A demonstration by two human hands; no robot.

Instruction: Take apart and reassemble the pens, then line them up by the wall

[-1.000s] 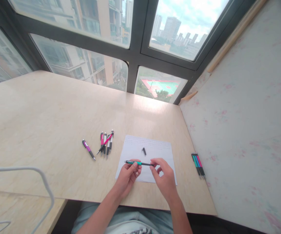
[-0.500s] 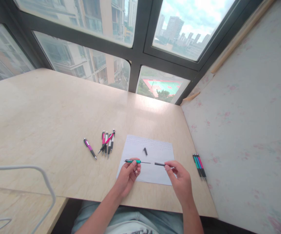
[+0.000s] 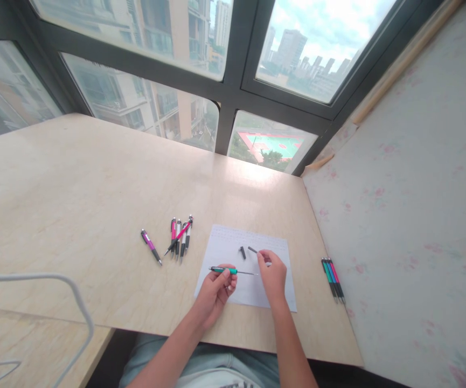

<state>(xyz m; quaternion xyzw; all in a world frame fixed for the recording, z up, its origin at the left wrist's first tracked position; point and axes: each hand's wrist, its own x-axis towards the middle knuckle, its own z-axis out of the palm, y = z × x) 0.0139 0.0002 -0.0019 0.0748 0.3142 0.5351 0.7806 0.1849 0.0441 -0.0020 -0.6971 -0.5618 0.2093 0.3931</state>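
Observation:
My left hand (image 3: 217, 288) is closed around a green pen barrel (image 3: 225, 270), held level above the paper. A thin refill (image 3: 247, 273) sticks out of the barrel's right end, bare. Between the fingertips of my right hand (image 3: 272, 269) is a dark pen grip section (image 3: 252, 249), pointing up and left over the sheet. Just left of it, a small black pen part (image 3: 243, 253) lies on the written sheet of paper (image 3: 220, 242).
Several pink, white and black pens (image 3: 181, 240) lie in a pile left of the paper, a purple pen (image 3: 151, 247) beside them. Green, blue and pink pens (image 3: 333, 280) lie by the wall at right. A white cable (image 3: 71, 291) loops at lower left.
My right hand has moved left and away from me with the grip section, to beside the small black part. My left hand has barely moved and still holds the green barrel.

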